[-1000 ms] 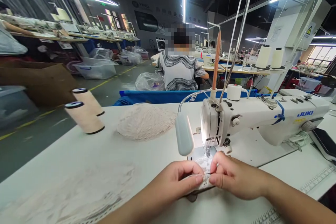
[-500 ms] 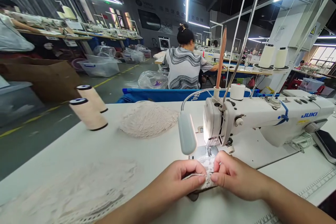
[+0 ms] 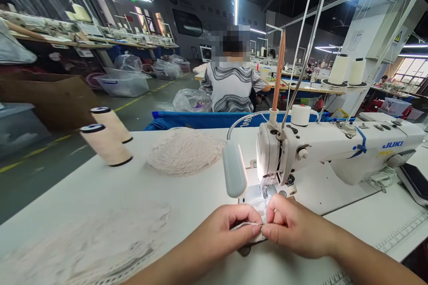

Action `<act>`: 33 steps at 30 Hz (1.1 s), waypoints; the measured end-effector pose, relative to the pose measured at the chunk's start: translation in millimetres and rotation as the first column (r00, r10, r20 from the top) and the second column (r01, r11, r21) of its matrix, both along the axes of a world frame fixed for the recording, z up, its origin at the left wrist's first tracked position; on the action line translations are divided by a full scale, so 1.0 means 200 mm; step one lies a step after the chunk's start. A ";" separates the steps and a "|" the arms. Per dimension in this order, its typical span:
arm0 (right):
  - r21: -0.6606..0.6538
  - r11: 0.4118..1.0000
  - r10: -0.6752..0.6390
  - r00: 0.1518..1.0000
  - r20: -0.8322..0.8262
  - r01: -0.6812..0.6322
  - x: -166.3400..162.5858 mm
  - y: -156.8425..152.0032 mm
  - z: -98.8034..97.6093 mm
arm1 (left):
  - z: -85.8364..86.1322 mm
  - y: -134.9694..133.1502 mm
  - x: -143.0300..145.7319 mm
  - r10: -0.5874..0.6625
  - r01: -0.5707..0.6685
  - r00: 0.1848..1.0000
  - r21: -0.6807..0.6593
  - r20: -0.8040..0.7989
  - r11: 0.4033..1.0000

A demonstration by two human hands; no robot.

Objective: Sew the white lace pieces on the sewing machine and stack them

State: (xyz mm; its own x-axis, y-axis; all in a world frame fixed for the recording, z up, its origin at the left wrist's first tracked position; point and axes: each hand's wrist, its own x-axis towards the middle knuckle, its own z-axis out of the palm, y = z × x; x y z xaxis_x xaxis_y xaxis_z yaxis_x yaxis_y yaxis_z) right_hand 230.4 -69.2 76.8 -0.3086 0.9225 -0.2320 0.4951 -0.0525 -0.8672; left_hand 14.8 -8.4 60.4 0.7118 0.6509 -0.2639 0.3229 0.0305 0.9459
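Note:
A strip of white lace (image 3: 259, 207) lies on the plate of the sewing machine (image 3: 321, 142), running up toward the needle area. My left hand (image 3: 234, 227) pinches the near edge of the lace between thumb and fingers. Close against it, my right hand (image 3: 294, 227) also pinches the lace, with its thumb almost touching the left thumb. The part of the lace under the fingers is hidden. A small lamp (image 3: 234, 169) on a bent metal tube lights the spot from the left.
A heap of lace (image 3: 185, 151) and two cream thread cones (image 3: 106, 144) sit at the back left. More lace (image 3: 110, 245) spreads over the front left of the table (image 3: 187, 205). A phone (image 3: 416, 182) lies far right. A seated co-worker (image 3: 231, 84) is ahead.
My right hand has shifted slightly left, bringing its thumb nearer to the left one. The lace stays pinched by both hands. The whole view has moved a little.

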 end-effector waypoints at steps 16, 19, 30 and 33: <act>0.038 0.999 -0.037 0.999 -0.040 0.039 -0.03 -0.01 -0.04 | -0.01 -0.01 0.00 -0.012 0.014 1.000 0.090 -0.019 0.996; -0.033 0.998 -0.053 0.996 -0.075 0.051 0.00 -0.01 -0.04 | 0.01 0.00 -0.02 -0.057 0.059 0.998 0.125 -0.019 0.990; 0.149 0.988 0.056 0.997 -0.058 -0.047 0.10 -0.05 -0.08 | 0.18 0.05 -0.19 -0.106 0.205 0.958 0.375 -0.267 0.904; 0.265 0.954 0.129 0.990 0.060 -0.140 0.09 -0.08 -0.07 | 0.15 0.03 -0.18 0.076 0.204 0.875 0.506 -0.478 0.838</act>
